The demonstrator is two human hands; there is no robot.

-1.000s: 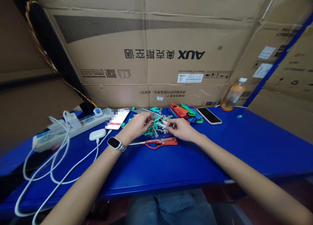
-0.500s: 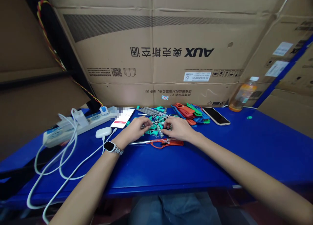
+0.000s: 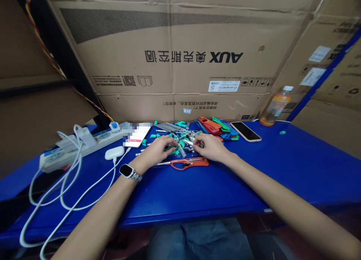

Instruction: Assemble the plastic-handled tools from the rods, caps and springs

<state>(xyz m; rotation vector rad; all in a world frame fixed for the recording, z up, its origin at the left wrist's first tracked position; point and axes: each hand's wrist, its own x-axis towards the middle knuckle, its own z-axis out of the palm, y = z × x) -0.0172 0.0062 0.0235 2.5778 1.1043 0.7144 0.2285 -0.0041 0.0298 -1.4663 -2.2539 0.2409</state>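
Note:
My left hand (image 3: 161,150) is over the left side of a pile of small lighter parts, its fingers curved and thumb apart from them. Close to its fingertips lies a clear plastic tube (image 3: 182,151). My right hand (image 3: 212,148) pinches the end of another clear tube (image 3: 188,141) at the pile's right side. Green plastic pieces (image 3: 175,152) and thin metal parts are scattered between the hands. In front of them lies a long-necked lighter (image 3: 180,166) with an orange open half casing and its inner parts showing.
Metal tubes (image 3: 169,127) lie behind the pile. Coloured casings (image 3: 210,125), a dark-screened phone (image 3: 246,132) and a drink bottle (image 3: 275,107) are to the right. A lit phone (image 3: 138,136), white earphone case (image 3: 114,152), cables and power strip (image 3: 104,136) are left. Cardboard (image 3: 186,34) stands behind.
The view has shifted slightly. My left thumb and fingers have come apart. My right hand has drawn a little to the right, away from the tube lying in the middle.

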